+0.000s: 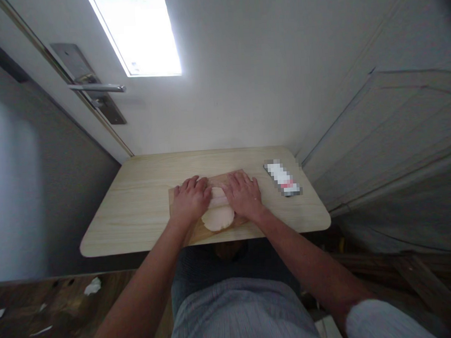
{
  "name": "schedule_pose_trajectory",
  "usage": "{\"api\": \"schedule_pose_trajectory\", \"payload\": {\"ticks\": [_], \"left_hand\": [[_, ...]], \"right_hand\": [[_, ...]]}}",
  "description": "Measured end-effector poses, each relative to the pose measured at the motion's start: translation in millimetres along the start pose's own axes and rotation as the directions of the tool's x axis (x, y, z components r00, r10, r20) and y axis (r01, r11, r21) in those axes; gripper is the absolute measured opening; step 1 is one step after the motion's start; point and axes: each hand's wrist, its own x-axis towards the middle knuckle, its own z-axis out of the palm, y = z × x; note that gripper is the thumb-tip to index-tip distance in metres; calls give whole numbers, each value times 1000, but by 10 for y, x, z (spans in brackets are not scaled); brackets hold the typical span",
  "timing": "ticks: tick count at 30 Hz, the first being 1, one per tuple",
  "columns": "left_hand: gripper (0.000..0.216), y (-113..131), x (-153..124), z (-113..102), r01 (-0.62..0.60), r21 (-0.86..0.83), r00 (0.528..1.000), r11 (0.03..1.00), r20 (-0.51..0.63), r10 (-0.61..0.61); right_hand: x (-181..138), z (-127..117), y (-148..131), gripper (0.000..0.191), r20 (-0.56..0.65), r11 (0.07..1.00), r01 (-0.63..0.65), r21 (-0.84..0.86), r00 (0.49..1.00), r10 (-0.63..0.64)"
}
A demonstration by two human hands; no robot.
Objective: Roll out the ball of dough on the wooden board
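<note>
Pale dough disc (pixel 218 220) on wooden board (pixel 196 234), near middle of table (pixel 130 208). Pale roller (pixel 218 201) across dough's far half, left hand (pixel 191 198) and right hand (pixel 243 194) at its ends, palms down; undersides hidden, can't tell how far open or whether gripping. Phone (pixel 281 177), blurred, far right. Door (pixel 226 104) behind, handle (pixel 98 88) far left.

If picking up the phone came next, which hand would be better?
Probably the right hand: it is nearer the phone, while the left hand is across the flat dough from it.
</note>
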Motion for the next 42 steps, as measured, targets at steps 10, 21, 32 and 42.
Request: {"api": "schedule_pose_trajectory", "payload": {"ticks": [10, 21, 32, 42], "left_hand": [[48, 121, -314, -26, -4, -7, 995, 1000, -97, 4], [54, 230, -663, -128, -2, -57, 999, 998, -51, 0], [57, 270, -1027, -119, -7, -110, 1000, 994, -22, 4], [58, 233, -1050, -69, 30, -139, 999, 990, -17, -32]], "right_hand": [[-388, -98, -43, 49, -75, 999, 47, 13, 996, -46], [-798, -147, -72, 56, -117, 996, 73, 55, 991, -66], [-1173, -207, -100, 61, -108, 991, 101, 90, 990, -92], [-1126, -204, -145, 55, -129, 994, 85, 66, 989, -76]]}}
